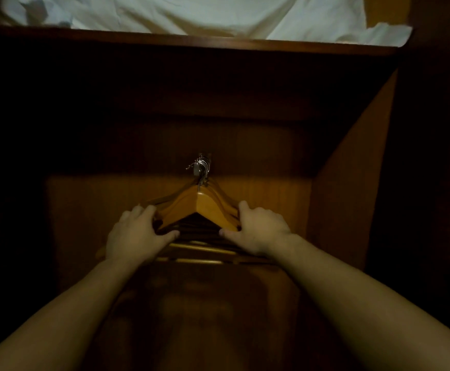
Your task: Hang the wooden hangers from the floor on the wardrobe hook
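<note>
As left hand, right hand grip hangers — enclosed.

Wardrobe interior: wooden hangers bunched on the wardrobe hook, both hands on them.
The bunch hangs by its metal loops, with the wardrobe hook at its 12 o'clock. The left hand grips the arms at 8 o'clock and the right hand at 4 o'clock, both thumbs underneath. White cloth lies on the shelf at frame 12 o'clock. Light is dim.
</note>
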The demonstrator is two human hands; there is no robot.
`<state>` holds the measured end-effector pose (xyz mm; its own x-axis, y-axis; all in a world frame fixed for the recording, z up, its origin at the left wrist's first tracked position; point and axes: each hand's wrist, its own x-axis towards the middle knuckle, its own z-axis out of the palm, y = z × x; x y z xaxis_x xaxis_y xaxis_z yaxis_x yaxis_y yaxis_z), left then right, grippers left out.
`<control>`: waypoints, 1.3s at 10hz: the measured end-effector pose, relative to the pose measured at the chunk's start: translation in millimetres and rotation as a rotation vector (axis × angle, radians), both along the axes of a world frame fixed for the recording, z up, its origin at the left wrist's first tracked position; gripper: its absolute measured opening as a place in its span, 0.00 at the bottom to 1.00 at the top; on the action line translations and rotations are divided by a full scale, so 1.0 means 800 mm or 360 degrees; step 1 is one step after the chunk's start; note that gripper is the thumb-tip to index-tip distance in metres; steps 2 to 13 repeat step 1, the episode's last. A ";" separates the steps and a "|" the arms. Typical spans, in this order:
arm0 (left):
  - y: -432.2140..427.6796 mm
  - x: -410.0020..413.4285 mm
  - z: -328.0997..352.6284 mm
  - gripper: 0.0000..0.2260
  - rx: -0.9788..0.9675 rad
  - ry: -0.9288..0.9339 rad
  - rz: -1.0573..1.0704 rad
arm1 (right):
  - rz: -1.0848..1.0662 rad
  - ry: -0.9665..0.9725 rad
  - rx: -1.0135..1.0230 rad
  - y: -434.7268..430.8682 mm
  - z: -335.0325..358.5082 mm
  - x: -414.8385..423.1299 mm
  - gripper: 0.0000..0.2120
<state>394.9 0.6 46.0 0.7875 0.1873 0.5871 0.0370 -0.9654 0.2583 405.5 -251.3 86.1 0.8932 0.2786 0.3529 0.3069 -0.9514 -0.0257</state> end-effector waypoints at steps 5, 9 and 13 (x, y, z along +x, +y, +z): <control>-0.013 -0.025 0.009 0.29 -0.0004 -0.0078 0.0035 | -0.0057 -0.0023 -0.0045 -0.012 0.007 -0.027 0.35; -0.013 -0.025 0.009 0.29 -0.0004 -0.0078 0.0035 | -0.0057 -0.0023 -0.0045 -0.012 0.007 -0.027 0.35; -0.013 -0.025 0.009 0.29 -0.0004 -0.0078 0.0035 | -0.0057 -0.0023 -0.0045 -0.012 0.007 -0.027 0.35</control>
